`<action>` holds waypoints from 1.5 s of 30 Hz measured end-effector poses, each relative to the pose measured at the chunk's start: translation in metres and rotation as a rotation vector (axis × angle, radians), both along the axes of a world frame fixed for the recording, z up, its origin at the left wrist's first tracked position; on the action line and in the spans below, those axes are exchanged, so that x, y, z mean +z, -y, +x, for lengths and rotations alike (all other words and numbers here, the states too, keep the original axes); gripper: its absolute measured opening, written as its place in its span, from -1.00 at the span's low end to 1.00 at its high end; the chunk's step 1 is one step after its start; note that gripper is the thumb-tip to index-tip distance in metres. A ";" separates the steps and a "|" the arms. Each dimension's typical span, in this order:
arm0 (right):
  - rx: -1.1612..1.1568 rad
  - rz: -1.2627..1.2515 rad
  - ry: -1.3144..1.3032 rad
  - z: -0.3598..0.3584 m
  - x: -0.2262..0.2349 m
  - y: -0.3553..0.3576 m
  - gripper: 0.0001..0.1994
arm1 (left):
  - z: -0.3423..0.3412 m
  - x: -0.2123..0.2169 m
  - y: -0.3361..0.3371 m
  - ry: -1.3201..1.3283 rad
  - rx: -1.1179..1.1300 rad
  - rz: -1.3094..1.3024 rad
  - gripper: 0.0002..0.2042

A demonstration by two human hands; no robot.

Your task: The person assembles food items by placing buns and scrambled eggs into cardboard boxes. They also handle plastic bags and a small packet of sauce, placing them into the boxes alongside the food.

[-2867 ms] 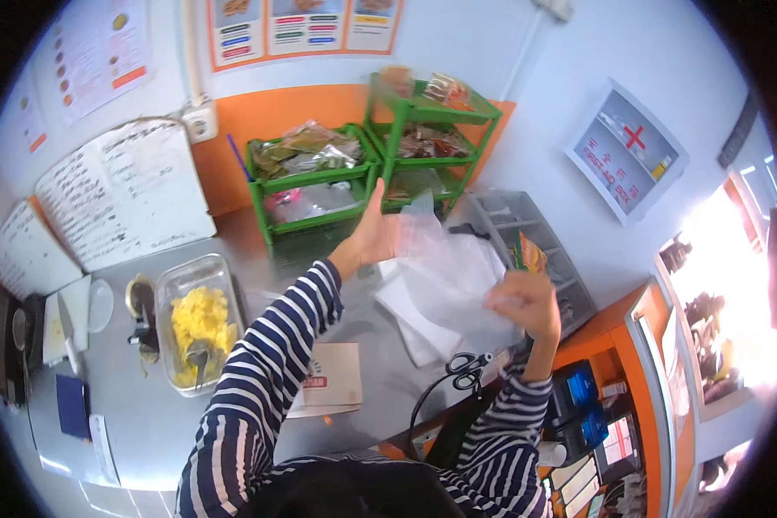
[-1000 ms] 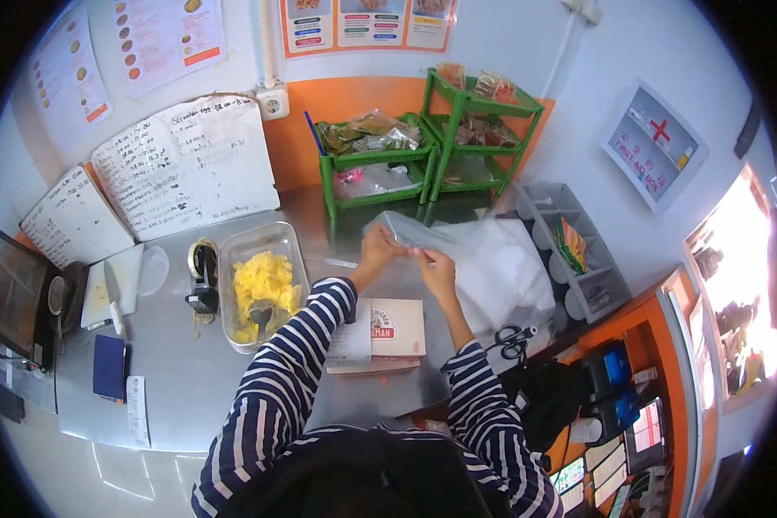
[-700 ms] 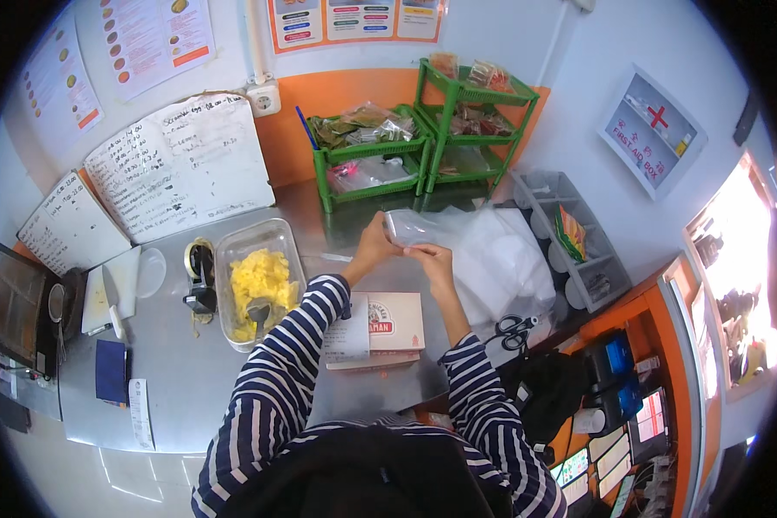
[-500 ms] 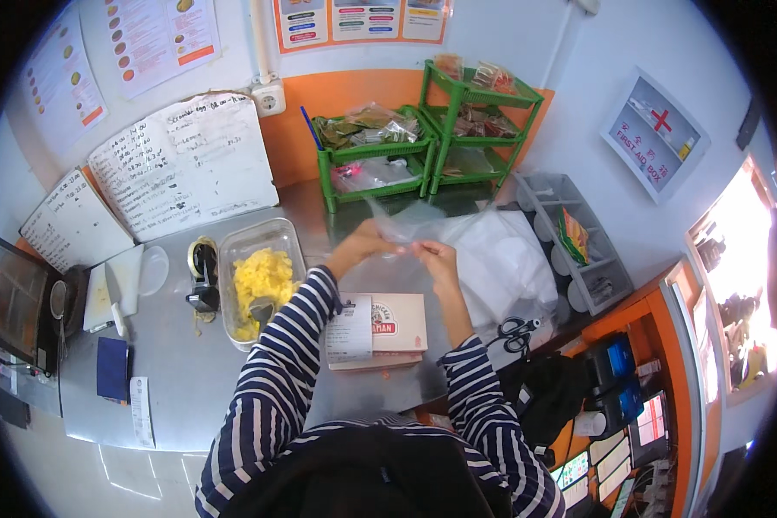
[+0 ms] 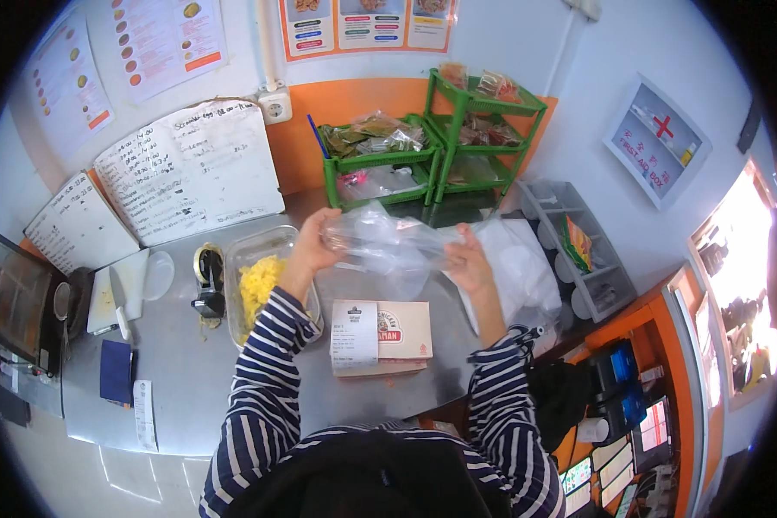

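A clear plastic bag is stretched sideways between my two hands, above the steel counter. My left hand grips its left end, close to the tub of yellow scrambled egg. At the other end, my right hand has its fingers closed on the bag's edge, in front of a stack of white plastic bags. Below the stretched bag lies a cardboard food box with a printed receipt on its top. A second box seems to lie under it.
Green tiered racks with packets stand at the back. A grey divided organizer is at right. To the left are a tape dispenser, a knife on a cutting board, a blue notebook and whiteboards.
My hands have moved apart, the left one leftward and the right one rightward. The clear bag, bunched between them before, is now spread wide. Black-handled scissors are now mostly covered by my right sleeve.
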State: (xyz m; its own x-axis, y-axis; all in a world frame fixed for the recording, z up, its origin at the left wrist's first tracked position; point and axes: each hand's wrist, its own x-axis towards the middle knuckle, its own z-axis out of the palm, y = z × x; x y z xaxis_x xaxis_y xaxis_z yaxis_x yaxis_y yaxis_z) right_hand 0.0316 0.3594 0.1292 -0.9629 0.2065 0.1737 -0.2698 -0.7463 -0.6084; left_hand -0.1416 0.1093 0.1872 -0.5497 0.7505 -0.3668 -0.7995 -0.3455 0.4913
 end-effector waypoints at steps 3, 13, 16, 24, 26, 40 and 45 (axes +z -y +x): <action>-0.185 0.388 0.125 0.023 0.022 -0.041 -0.80 | 0.007 0.033 0.037 -0.209 0.030 -0.190 -0.86; -0.395 0.425 0.074 0.009 0.043 -0.054 -0.78 | -0.018 0.017 -0.006 -1.960 0.345 -0.315 -0.58; -0.219 1.137 0.160 0.005 0.066 0.014 -0.77 | -0.041 -0.012 -0.019 -2.304 0.197 -1.255 -0.35; -0.391 1.617 0.600 -0.025 0.003 -0.054 -0.62 | -0.022 -0.004 -0.020 -2.157 0.262 -1.806 -0.27; -0.013 1.561 0.722 -0.038 0.005 -0.073 -0.62 | 0.006 -0.018 0.000 -2.260 0.133 -1.795 -0.27; -1.202 1.747 0.673 -0.338 -0.125 -0.058 -0.81 | 0.061 -0.049 0.088 -2.062 -0.137 -1.332 -0.35; -0.794 1.997 0.401 -0.335 -0.124 -0.004 -0.87 | 0.059 -0.065 0.122 -1.875 -0.379 -1.509 -0.35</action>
State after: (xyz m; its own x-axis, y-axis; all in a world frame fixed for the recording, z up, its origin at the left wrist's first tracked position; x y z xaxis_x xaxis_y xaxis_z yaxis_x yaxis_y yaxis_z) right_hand -0.3038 0.3630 0.0052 -0.8216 0.3203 0.4716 0.1858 0.9325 -0.3098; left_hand -0.0824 -0.0131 0.1227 -0.7525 0.6585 -0.0149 0.6523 0.7482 0.1215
